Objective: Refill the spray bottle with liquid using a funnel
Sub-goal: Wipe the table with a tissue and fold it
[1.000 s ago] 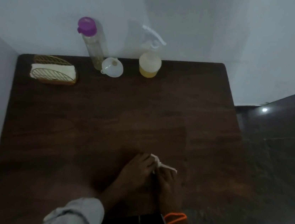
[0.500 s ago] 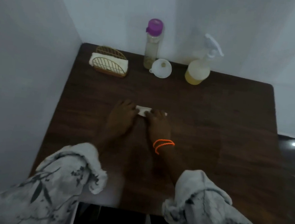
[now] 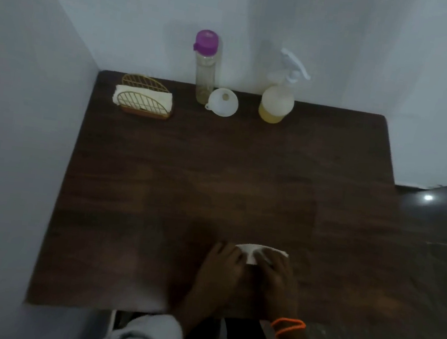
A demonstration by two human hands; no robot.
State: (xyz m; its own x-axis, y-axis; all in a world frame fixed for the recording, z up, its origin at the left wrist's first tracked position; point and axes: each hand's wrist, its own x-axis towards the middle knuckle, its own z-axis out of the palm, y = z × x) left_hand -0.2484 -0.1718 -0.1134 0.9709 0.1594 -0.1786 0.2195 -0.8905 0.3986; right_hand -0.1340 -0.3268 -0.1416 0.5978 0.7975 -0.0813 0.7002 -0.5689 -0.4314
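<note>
A spray bottle with a white trigger head and some yellow liquid in its base stands at the back of the dark wooden table. A white funnel sits mouth up to its left, beside a tall clear bottle with a purple cap. Near the table's front edge, my left hand and my right hand both press on a small folded white tissue. An orange band circles my right wrist.
A gold wire napkin holder with white napkins stands at the back left corner. White walls close in the table's left and back sides. Dark floor lies to the right.
The camera view has swung about between frames. My hands stay together on the white tissue and now sit closer to the table's front edge.
</note>
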